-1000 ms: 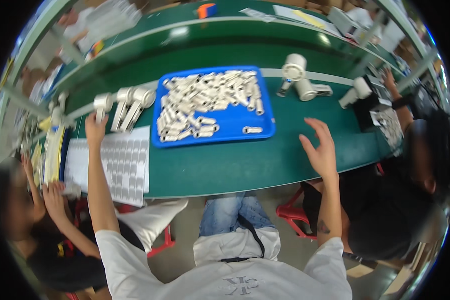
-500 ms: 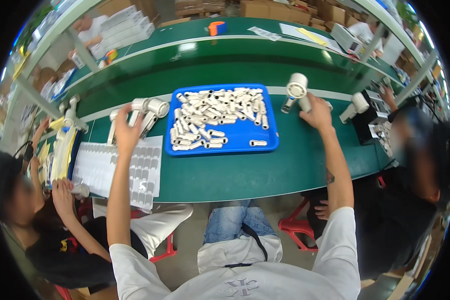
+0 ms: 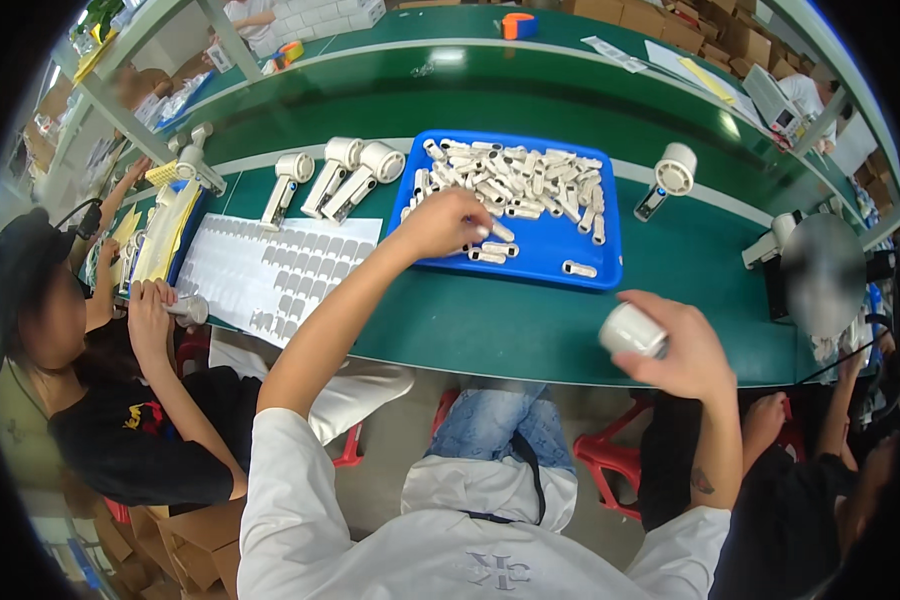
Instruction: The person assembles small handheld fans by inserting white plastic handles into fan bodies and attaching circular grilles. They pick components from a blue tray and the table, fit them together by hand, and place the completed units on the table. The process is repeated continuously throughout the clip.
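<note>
Shifted since the earlier frame: my left hand (image 3: 450, 222), from the white devices (image 3: 343, 153) at nine o'clock to the blue tray's (image 3: 540, 268) eight o'clock, fingers narrowed beside a white part (image 3: 504, 232), any grip obscured by blur; my right hand (image 3: 685, 345), to the tray's four o'clock, now holding a white cylindrical piece (image 3: 631, 331).

1. You can pass over the flat green worktop (image 3: 490, 325) between your forearms (image 3: 345, 315), before the blue rectangular plastic tray (image 3: 540, 250).
2. Heaped white oblong parts (image 3: 530, 175) obstruct its far half.
3. White round-headed devices (image 3: 332, 172) block you beside it, left and right.
</note>
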`<move>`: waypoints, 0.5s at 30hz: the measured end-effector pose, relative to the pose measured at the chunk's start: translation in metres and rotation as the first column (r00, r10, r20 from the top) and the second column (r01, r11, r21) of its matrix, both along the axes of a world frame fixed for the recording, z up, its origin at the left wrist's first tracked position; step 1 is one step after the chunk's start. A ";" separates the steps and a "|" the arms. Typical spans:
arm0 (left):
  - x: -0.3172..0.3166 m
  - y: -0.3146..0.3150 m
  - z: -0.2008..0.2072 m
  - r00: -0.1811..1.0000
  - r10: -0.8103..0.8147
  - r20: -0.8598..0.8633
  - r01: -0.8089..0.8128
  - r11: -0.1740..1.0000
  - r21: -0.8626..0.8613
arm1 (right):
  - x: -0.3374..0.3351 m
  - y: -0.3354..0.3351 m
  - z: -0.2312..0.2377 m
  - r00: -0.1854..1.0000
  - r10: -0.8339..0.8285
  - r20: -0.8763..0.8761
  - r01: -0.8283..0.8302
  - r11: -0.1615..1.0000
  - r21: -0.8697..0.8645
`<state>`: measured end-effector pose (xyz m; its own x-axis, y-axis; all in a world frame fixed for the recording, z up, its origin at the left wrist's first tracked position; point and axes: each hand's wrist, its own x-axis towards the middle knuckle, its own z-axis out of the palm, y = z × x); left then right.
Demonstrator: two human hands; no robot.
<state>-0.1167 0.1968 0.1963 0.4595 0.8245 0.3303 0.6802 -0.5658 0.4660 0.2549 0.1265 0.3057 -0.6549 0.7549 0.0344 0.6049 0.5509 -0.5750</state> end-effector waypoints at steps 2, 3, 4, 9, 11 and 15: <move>0.005 -0.011 0.007 0.978 0.168 0.122 -0.167 0.986 -0.023 | -0.030 -0.007 -0.008 0.996 0.065 0.054 -0.066 0.998 0.010; 0.015 -0.016 0.019 0.953 0.246 0.176 -0.243 0.969 -0.041 | -0.041 -0.008 -0.011 0.993 0.071 0.095 -0.073 0.997 0.020; 0.022 -0.023 0.027 0.925 0.258 0.279 -0.263 0.965 -0.019 | -0.051 -0.006 -0.016 0.988 0.076 0.136 -0.081 0.996 0.029; 0.046 -0.087 0.059 0.724 0.302 0.620 -0.346 0.937 -0.052 | -0.094 0.015 -0.053 0.973 0.068 0.222 -0.079 0.996 0.043; 0.058 -0.114 0.065 0.625 0.314 0.715 -0.328 0.936 -0.125 | -0.093 0.013 -0.059 0.980 0.043 0.195 -0.061 0.994 0.088; 0.079 -0.141 0.056 0.580 0.205 0.788 -0.166 0.977 -0.132 | -0.078 0.000 -0.065 0.943 0.090 -0.319 0.014 0.951 0.309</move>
